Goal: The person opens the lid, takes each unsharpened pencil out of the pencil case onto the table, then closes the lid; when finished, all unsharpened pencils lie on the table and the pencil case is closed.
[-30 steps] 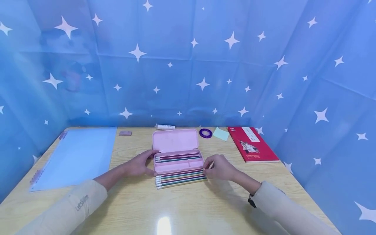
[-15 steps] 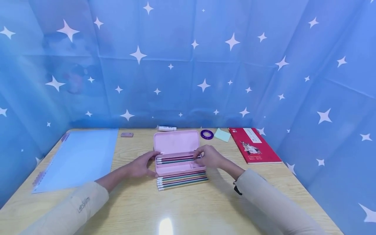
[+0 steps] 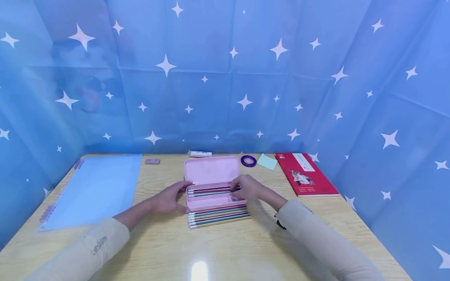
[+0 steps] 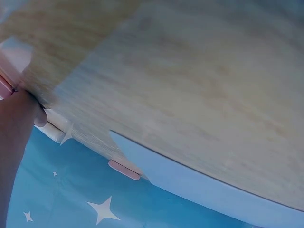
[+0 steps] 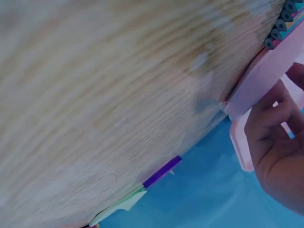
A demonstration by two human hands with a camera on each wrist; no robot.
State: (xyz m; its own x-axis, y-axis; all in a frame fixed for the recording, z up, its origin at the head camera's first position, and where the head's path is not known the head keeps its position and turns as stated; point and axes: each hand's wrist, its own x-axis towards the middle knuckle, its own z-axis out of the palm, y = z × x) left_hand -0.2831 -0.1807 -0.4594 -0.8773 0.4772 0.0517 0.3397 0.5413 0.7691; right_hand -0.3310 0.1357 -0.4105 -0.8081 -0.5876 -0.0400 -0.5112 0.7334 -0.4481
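An open pink pencil case (image 3: 211,169) lies in the middle of the table, its lid tipped back. Several pencils (image 3: 209,190) lie in its rear compartment. My left hand (image 3: 166,199) grips the case's left end, fingers at the back corner and thumb at the front. Over the right end, my right hand (image 3: 249,188) reaches inside and pinches the end of a pencil there; its fingertips are partly hidden. A row of striped pencils (image 3: 219,216) lies in front of the case, eraser ends to the left. Their dark ends show beside the case wall (image 5: 266,80) in the right wrist view.
Behind the case stand a white tube (image 3: 200,154) and a purple tape ring (image 3: 248,160), with pale green sticky notes (image 3: 267,162) and a red booklet (image 3: 306,175) to the right. At left are a pink eraser (image 3: 152,161) and a pale blue sheet (image 3: 95,191).
My right hand has moved from the right ends of the front pencils up and left into the case, its fingers now at the pencils inside. My left hand stays on the case.
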